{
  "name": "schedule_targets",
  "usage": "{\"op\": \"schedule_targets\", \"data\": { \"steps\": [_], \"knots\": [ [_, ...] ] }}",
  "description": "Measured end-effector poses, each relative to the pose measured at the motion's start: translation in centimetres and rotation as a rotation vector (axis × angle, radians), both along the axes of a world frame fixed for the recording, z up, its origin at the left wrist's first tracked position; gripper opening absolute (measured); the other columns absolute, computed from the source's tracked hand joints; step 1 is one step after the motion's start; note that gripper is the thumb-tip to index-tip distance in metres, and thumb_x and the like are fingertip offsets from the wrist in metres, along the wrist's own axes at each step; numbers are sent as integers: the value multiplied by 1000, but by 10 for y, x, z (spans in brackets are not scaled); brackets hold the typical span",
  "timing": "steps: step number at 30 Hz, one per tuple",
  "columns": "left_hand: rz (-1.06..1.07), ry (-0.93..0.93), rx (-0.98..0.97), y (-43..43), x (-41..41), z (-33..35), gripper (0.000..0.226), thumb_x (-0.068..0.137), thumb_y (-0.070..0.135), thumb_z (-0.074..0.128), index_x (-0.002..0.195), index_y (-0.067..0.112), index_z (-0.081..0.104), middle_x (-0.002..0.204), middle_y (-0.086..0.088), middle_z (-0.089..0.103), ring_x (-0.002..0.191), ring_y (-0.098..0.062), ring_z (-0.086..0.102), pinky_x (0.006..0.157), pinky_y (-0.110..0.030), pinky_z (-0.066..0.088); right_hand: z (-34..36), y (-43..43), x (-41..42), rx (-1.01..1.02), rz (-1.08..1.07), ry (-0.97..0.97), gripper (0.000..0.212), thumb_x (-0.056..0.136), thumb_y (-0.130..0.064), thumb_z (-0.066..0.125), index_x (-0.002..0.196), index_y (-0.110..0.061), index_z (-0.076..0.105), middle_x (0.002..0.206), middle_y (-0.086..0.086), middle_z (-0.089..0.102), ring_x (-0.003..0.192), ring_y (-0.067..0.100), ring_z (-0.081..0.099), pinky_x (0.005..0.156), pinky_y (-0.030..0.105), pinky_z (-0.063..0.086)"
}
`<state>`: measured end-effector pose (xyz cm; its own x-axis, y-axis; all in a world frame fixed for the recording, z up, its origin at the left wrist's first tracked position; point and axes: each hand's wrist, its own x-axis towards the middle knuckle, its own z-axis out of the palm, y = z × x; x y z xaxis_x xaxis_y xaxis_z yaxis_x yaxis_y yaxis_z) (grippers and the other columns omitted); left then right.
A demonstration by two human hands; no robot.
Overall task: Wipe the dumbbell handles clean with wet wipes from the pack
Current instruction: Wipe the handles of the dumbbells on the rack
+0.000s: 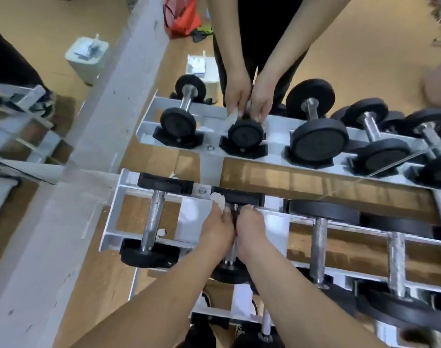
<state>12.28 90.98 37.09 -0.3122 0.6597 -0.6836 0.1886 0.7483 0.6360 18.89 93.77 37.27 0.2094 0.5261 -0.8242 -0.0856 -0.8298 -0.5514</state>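
Observation:
A small dumbbell lies on the white rack (109, 237) straight below me, its steel handle (230, 262) showing under my wrists. My left hand (217, 232) grips the handle through a white wet wipe (218, 200), whose loose end sticks out beyond my fingers. My right hand (251, 231) curls round the same handle right beside it, the two hands touching. The far black weight plate (239, 195) sits just past my fingertips. The mirror ahead repeats both hands and the wipe. No pack of wipes can be made out.
More dumbbells lie on the rack: one to the left (153, 219), two to the right (318, 249) (396, 264). A lower tier (266, 325) shows beneath. A wall mirror (289, 71) stands right behind the rack, and a grey pillar (119, 101) stands on the left.

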Motion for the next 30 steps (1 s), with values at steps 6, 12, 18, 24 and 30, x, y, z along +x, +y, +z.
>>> {"op": "schedule_targets", "data": {
  "steps": [6,12,18,24,30],
  "knots": [
    [-285,1,34,-50,5,-24,29,97,43,42,103,19,58,103,-7,71,98,-27,68,92,-48,56,4,-40,11,-20,233,4,42,108,-47,37,129,-24,64,122,5,70,110,24,67,104,47,53],
    [-419,34,9,-44,-10,7,29,103,31,40,118,11,56,106,-14,69,99,-33,66,86,-40,55,5,-50,24,-50,403,-41,36,111,-32,37,99,-14,66,88,8,68,78,20,64,62,31,48],
    [-426,111,66,-3,8,14,17,103,19,41,92,13,53,94,-8,62,89,-27,61,80,-36,51,4,-14,20,65,239,31,36,111,-36,38,121,-11,62,121,17,70,110,30,68,93,43,57],
    [-745,298,57,-78,2,5,27,101,14,43,119,10,63,110,-14,64,94,-31,64,76,-32,49,0,-72,45,22,509,89,35,102,-52,43,99,-28,69,99,-2,72,97,20,65,95,40,51],
    [-301,305,263,-71,-2,31,37,104,29,48,102,-1,69,130,-9,48,118,-32,53,105,-42,44,53,-64,89,96,268,124,27,108,-28,47,115,-17,71,112,6,74,101,19,65,104,38,46]
  ]
}}
